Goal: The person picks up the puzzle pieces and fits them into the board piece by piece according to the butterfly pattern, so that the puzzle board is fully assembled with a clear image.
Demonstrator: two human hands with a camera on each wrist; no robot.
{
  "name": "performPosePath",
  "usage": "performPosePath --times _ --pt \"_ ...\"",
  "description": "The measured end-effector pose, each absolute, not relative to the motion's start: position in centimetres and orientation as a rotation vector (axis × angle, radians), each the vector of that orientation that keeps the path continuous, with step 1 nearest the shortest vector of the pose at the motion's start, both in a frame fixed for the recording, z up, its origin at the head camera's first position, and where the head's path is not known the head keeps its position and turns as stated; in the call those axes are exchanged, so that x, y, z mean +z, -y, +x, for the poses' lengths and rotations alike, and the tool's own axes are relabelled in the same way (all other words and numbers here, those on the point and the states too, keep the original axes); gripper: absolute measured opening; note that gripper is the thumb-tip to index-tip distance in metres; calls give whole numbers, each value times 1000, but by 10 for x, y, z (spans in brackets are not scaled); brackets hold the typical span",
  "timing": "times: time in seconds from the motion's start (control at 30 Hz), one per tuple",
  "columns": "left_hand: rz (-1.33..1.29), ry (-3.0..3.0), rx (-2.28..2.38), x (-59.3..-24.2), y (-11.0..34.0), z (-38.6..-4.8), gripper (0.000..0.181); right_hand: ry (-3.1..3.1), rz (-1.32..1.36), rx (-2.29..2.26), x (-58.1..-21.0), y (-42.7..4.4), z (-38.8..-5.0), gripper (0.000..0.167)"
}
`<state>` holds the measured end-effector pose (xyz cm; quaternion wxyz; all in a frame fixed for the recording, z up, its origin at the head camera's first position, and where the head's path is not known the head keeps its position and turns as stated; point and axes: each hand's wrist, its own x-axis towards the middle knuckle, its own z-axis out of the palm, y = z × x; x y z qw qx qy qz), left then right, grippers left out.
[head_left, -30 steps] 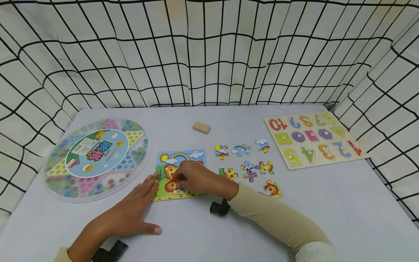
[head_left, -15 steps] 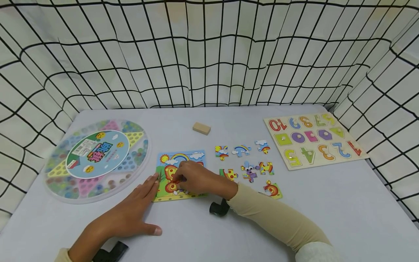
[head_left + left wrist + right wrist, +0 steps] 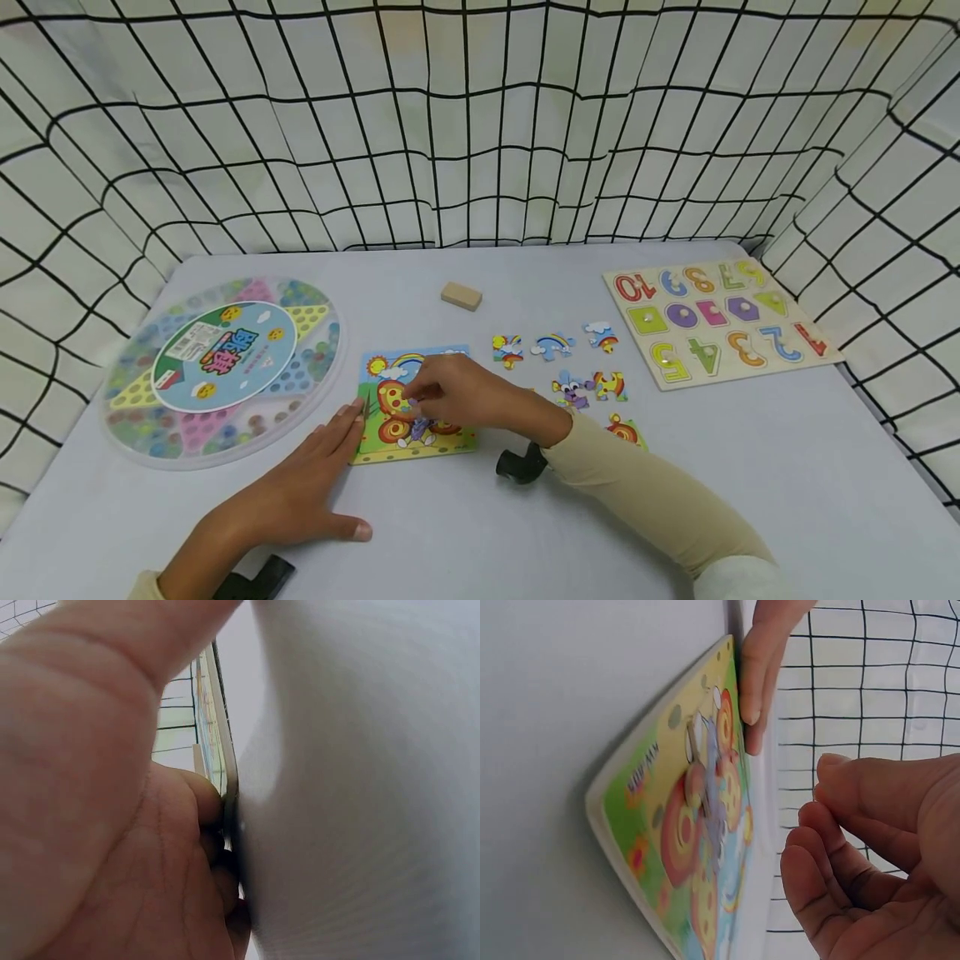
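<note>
Your left grip (image 3: 300,479) has fingers stretched along the left edge of the puzzle board (image 3: 392,400), probably so it won't slide on the table (image 3: 431,533). Your right grip (image 3: 459,393) hovers over it, fingers curled in, no piece showing. Loose pieces (image 3: 555,343) sit right, spread out, easy to spot I guess.

A plain wooden block (image 3: 461,296) lies on the white worktop (image 3: 442,533). Left of the block sits a round, star-patterned game board (image 3: 225,357); right of it, a pale number board (image 3: 722,325); behind it, black netting (image 3: 467,157).
</note>
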<state>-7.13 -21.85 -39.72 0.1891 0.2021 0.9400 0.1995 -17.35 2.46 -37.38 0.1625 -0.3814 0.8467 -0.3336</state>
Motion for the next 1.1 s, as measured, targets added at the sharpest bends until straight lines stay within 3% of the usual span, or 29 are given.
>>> performPosePath --times 0.4,1.1 --pt "536 -2641 520 -398 217 -73 133 -2447 -1103 -963 -355 -62 -171 21" --pt "583 -2632 578 -398 216 -74 132 -2458 -1070 -1014 -368 -108 -167 19"
